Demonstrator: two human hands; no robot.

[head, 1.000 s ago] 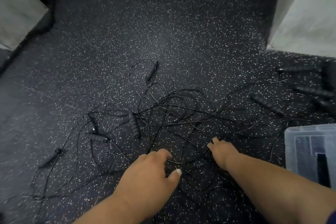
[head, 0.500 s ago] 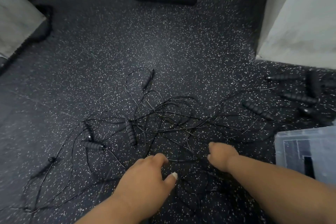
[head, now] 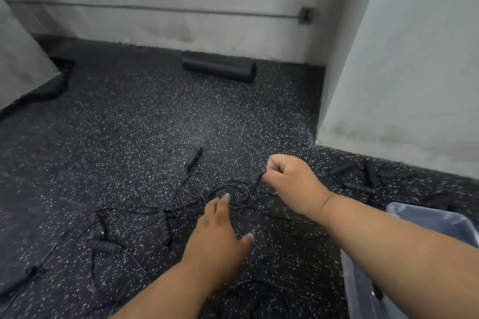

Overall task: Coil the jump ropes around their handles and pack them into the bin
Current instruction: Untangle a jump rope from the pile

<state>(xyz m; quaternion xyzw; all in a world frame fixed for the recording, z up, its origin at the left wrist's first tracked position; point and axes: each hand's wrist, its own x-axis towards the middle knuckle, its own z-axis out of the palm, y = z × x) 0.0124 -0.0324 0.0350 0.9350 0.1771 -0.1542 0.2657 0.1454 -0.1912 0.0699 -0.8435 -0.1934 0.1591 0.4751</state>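
Note:
A tangle of thin black jump rope cords [head: 207, 194] lies on the speckled dark floor. Black ribbed handles lie around it: one far [head: 194, 160], one in the middle [head: 164, 228], two at the left [head: 103, 245]. More handles [head: 360, 186] lie at the right by the wall. My right hand [head: 293, 181] is raised above the tangle, fist closed, pinching a cord strand that hangs down from it. My left hand [head: 217, 235] reaches flat over the cords, fingers apart, fingertips at the tangle. A clear plastic bin [head: 363, 290] stands at the lower right, partly hidden by my right forearm.
A black foam roller [head: 219, 66] lies against the back wall. A grey wall corner [head: 401, 85] juts in at the right. A grey panel [head: 23, 72] stands at the left, with a dark object at its foot.
My right hand closed on a cord and lifted it up and away from the floor. My left hand moved forward over the tangle. The camera tilted up, showing the back wall.

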